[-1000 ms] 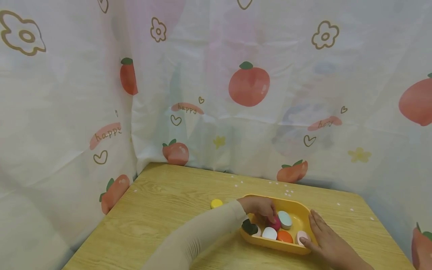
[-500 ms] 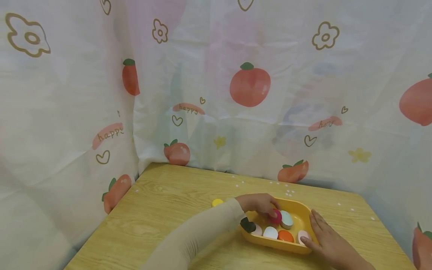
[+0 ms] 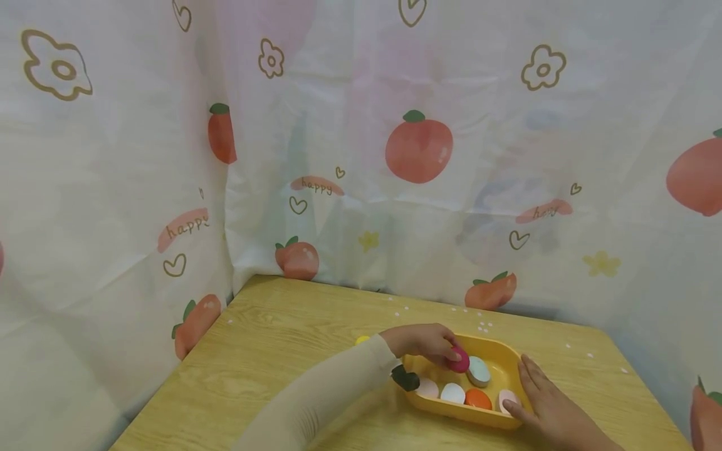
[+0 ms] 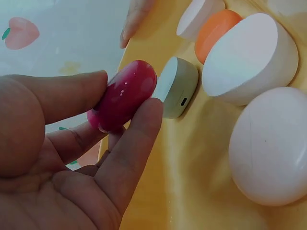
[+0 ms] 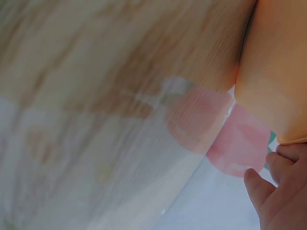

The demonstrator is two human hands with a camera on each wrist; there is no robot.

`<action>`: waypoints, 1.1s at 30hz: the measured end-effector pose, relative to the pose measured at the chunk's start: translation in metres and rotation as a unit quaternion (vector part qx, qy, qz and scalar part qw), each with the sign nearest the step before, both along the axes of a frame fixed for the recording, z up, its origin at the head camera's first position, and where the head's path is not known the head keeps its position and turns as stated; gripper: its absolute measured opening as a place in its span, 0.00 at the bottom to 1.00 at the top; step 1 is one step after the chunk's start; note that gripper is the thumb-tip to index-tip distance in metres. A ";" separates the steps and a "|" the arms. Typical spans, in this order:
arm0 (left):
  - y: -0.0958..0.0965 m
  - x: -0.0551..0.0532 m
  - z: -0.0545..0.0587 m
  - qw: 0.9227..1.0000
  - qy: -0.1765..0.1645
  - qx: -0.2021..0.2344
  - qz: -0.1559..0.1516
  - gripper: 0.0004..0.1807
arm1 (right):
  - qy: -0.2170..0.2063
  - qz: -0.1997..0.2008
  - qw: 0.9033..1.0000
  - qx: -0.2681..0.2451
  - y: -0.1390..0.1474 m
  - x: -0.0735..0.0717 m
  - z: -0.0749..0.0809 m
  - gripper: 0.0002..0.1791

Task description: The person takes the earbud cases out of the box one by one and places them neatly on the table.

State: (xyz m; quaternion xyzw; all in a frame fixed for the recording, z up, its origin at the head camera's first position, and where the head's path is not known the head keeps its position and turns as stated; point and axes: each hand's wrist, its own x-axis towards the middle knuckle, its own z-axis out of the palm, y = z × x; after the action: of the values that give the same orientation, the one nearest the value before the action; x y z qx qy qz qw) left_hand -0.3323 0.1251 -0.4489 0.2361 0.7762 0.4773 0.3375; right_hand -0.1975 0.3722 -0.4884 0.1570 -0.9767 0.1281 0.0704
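Note:
My left hand (image 3: 430, 343) pinches a glossy magenta pebble-shaped object (image 4: 125, 96) between thumb and a finger, over the back left part of the yellow tray (image 3: 389, 410). Beside it in the tray sits a pale mint rounded piece (image 4: 181, 88) with a small dark slot in its side. Along the tray's near side lie a white piece (image 3: 453, 394), an orange piece (image 3: 478, 399) and pale pink ones (image 3: 427, 388). My right hand (image 3: 555, 401) rests against the tray's right end, fingers straight along the outer wall and thumb over the near rim.
A yellow round object (image 3: 363, 339) stands on the wooden table (image 3: 271, 363) left of the tray, partly behind my left sleeve. Several small white bits (image 3: 484, 326) lie near the table's back edge. A fruit-printed curtain (image 3: 361, 150) hangs behind the table.
My left hand has lifted the magenta object and shifted slightly left and back with it, apart from the mint piece. My right hand keeps its place at the tray's end.

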 end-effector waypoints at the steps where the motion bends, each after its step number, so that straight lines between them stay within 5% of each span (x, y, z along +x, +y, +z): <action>1: -0.001 0.000 -0.001 1.000 -0.005 0.006 0.004 0.07 | 0.000 0.000 1.000 0.000 0.000 0.000 0.000 0.47; 13: -0.024 -0.005 -0.007 0.996 -0.034 0.086 0.007 0.09 | 0.007 0.001 1.000 0.001 0.000 0.003 -0.002 0.46; 22: -0.030 -0.007 -0.002 0.991 -0.057 0.117 0.043 0.10 | -0.004 -0.006 1.000 0.003 0.002 0.002 -0.002 0.46; 33: -0.046 -0.007 -0.001 0.989 -0.037 0.129 0.056 0.10 | 0.008 0.002 1.000 -0.002 0.003 0.002 -0.001 0.45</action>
State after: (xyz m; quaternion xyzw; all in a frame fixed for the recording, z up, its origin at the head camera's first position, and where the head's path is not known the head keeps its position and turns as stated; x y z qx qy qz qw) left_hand -0.3393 0.0792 -0.4497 0.2156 0.7074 0.6000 0.3052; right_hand -0.1958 0.3756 -0.4898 0.1595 -0.9756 0.1292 0.0784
